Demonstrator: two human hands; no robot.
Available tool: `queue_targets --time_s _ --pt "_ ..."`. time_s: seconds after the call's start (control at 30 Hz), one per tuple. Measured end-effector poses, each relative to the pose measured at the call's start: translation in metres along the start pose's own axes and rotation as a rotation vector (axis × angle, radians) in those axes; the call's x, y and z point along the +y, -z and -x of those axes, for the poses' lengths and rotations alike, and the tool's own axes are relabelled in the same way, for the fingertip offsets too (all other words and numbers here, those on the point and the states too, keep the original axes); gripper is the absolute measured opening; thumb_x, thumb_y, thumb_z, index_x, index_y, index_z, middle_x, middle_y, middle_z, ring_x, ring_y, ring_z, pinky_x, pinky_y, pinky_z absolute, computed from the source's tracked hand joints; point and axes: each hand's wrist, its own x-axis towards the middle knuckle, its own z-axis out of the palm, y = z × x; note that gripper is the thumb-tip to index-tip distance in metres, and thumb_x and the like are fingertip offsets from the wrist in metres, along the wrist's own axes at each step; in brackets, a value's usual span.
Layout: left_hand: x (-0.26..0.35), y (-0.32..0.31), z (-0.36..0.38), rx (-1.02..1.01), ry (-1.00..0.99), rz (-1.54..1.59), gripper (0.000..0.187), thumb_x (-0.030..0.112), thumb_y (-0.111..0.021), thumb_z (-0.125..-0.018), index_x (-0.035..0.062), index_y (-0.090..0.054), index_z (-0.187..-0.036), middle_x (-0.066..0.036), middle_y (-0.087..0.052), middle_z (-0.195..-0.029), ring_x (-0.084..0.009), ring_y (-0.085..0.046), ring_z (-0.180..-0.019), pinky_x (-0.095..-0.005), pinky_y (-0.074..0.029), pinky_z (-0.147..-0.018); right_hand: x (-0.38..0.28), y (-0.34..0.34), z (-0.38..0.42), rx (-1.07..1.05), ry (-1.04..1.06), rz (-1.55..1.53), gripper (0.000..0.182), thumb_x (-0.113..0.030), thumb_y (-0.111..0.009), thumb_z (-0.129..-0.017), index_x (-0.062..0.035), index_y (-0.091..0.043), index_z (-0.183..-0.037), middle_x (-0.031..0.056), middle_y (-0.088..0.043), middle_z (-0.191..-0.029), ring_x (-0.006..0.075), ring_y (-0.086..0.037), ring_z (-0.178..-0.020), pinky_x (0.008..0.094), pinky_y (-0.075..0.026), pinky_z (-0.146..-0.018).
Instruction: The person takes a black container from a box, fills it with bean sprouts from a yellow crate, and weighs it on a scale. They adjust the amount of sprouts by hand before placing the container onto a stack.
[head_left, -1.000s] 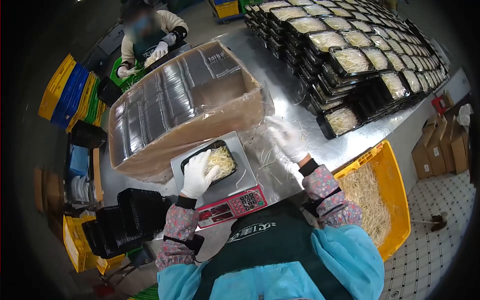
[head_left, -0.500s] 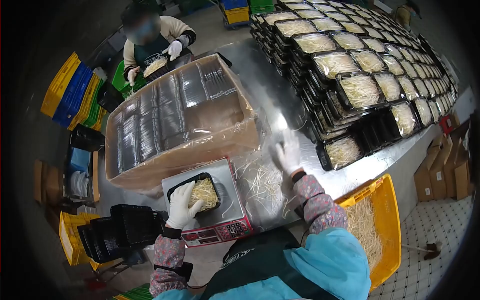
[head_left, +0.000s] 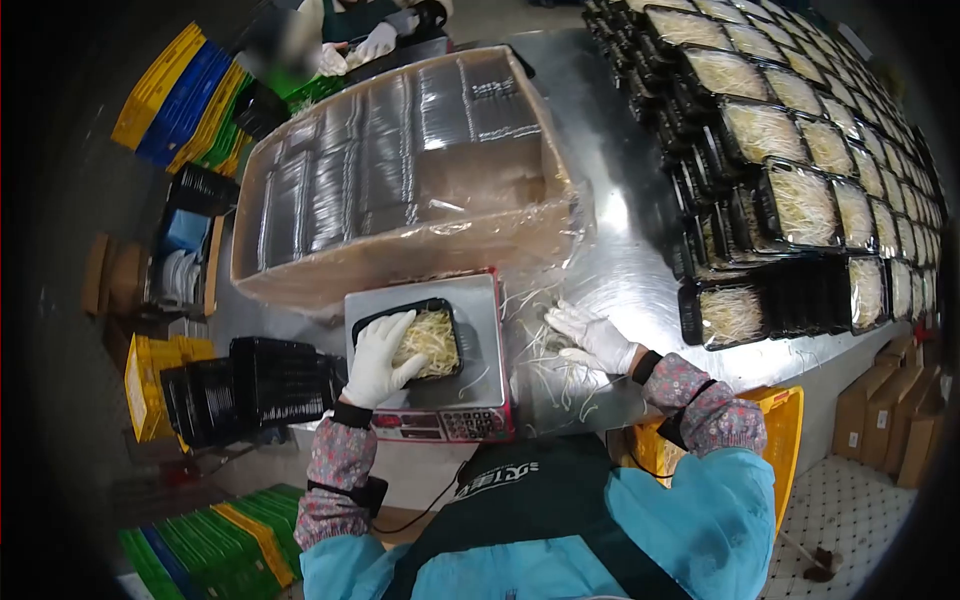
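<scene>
My left hand (head_left: 382, 360), in a white glove, rests over the left part of a black plastic tray (head_left: 457, 336). Its fingers are stretched out, with the thumb apart, touching the bean sprouts (head_left: 432, 340) inside. The tray sits on the metal plate of a red-framed scale (head_left: 483, 375). To the right of the scale, my gloved right hand (head_left: 592, 338) is open, low over loose bean sprouts (head_left: 560, 385) scattered on the metal table (head_left: 640, 255). Nothing shows in its fingers.
A large carton (head_left: 400, 250) of nested black trays stands behind the scale. Wrapped sprout packs (head_left: 803, 205) are stacked high at right. Black trays (head_left: 280, 382) lie left, and a yellow crate (head_left: 785, 430) stands at front right. Across the table, a co-worker's gloved hands (head_left: 375, 42) are busy.
My right hand has come back toward me, from the bare table down to the loose sprouts. My left hand stays on the tray. The camera view has shifted and tilted downward.
</scene>
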Motion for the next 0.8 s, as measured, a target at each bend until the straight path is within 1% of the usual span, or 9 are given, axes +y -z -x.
queue_targets --time_s 0.1,0.23,0.3,0.47,0.53,0.57,0.6,0.67,0.8 --pt "-0.001 -0.002 0.001 0.019 0.003 -0.009 0.066 0.037 -0.072 -0.081 0.0032 -0.053 -0.133 -0.016 -0.058 -0.127 -0.0341 -0.054 -0.115 -0.0449 -0.039 -0.100 0.005 0.007 -0.050 0.199 -0.089 0.063 0.061 -0.033 -0.058 -0.094 -0.0040 -0.042 -0.145 0.0219 -0.047 -0.144 0.0366 -0.040 -0.138 0.0438 -0.028 -0.117" --pt "0.002 -0.002 0.002 0.033 0.029 0.005 0.065 0.037 -0.073 -0.080 0.0045 -0.054 -0.133 -0.015 -0.059 -0.125 -0.0341 -0.055 -0.114 -0.0451 -0.041 -0.099 -0.010 -0.027 -0.106 0.106 -0.291 0.117 0.069 -0.044 -0.061 -0.087 -0.0043 -0.046 -0.141 0.0205 -0.039 -0.151 0.0351 -0.032 -0.142 0.0508 -0.021 -0.118" --pt "0.000 -0.003 0.004 0.045 0.032 0.024 0.066 0.037 -0.074 -0.080 0.0046 -0.053 -0.134 -0.015 -0.059 -0.126 -0.0342 -0.053 -0.116 -0.0449 -0.040 -0.100 -0.047 -0.038 -0.104 -0.104 -0.243 0.392 0.073 -0.049 -0.062 -0.084 -0.0048 -0.048 -0.140 0.0192 -0.035 -0.152 0.0350 -0.027 -0.144 0.0549 -0.017 -0.118" --pt "0.000 0.007 0.015 0.116 -0.027 0.091 0.071 0.033 -0.078 -0.076 0.0053 -0.051 -0.135 -0.016 -0.055 -0.133 -0.0346 -0.051 -0.121 -0.0450 -0.038 -0.103 -0.051 -0.025 -0.027 -0.274 0.119 0.101 0.059 -0.045 -0.067 -0.082 -0.0173 -0.058 -0.134 0.0122 -0.043 -0.149 0.0326 -0.033 -0.143 0.0550 -0.017 -0.118" --pt "0.006 0.022 0.020 0.159 -0.030 0.101 0.067 0.027 -0.078 -0.077 0.0051 -0.052 -0.135 -0.016 -0.054 -0.136 -0.0346 -0.051 -0.123 -0.0436 -0.038 -0.105 -0.047 -0.003 -0.006 -0.333 0.150 0.112 0.045 -0.041 -0.069 -0.082 -0.0213 -0.067 -0.122 0.0063 -0.056 -0.137 0.0287 -0.043 -0.136 0.0528 -0.021 -0.117" --pt "0.008 0.027 0.024 0.194 -0.035 0.109 0.065 0.021 -0.078 -0.078 0.0048 -0.052 -0.135 -0.016 -0.053 -0.138 -0.0346 -0.051 -0.124 -0.0421 -0.039 -0.106 -0.037 -0.002 -0.003 -0.326 0.230 0.065 0.034 -0.042 -0.070 -0.081 -0.0209 -0.073 -0.108 0.0013 -0.066 -0.119 0.0261 -0.052 -0.125 0.0510 -0.026 -0.114" --pt "0.007 0.028 0.030 0.195 -0.032 0.111 0.065 0.021 -0.078 -0.078 0.0048 -0.052 -0.135 -0.016 -0.053 -0.138 -0.0346 -0.051 -0.124 -0.0421 -0.039 -0.106 -0.048 0.007 -0.003 -0.167 0.206 0.114 0.027 -0.040 -0.072 -0.080 -0.0194 -0.075 -0.097 -0.0002 -0.069 -0.107 0.0252 -0.056 -0.115 0.0498 -0.031 -0.109" --pt "0.005 0.032 0.039 0.279 0.014 0.256 0.056 0.013 -0.072 -0.082 0.0039 -0.053 -0.134 -0.017 -0.053 -0.139 -0.0332 -0.051 -0.126 -0.0401 -0.038 -0.107 -0.083 0.025 -0.015 -0.104 -0.181 -0.011 0.026 -0.037 -0.072 -0.080 -0.0150 -0.074 -0.094 0.0030 -0.069 -0.107 0.0261 -0.058 -0.113 0.0466 -0.037 -0.104" --pt "0.012 0.037 0.049 0.432 0.162 0.572 0.038 0.008 -0.062 -0.091 -0.0027 -0.058 -0.127 -0.019 -0.057 -0.134 -0.0298 -0.053 -0.125 -0.0375 -0.038 -0.108 -0.148 -0.002 -0.072 0.298 0.080 0.054 0.031 -0.033 -0.071 -0.081 -0.0108 -0.070 -0.103 0.0057 -0.066 -0.099 0.0266 -0.058 -0.109 0.0407 -0.043 -0.095"
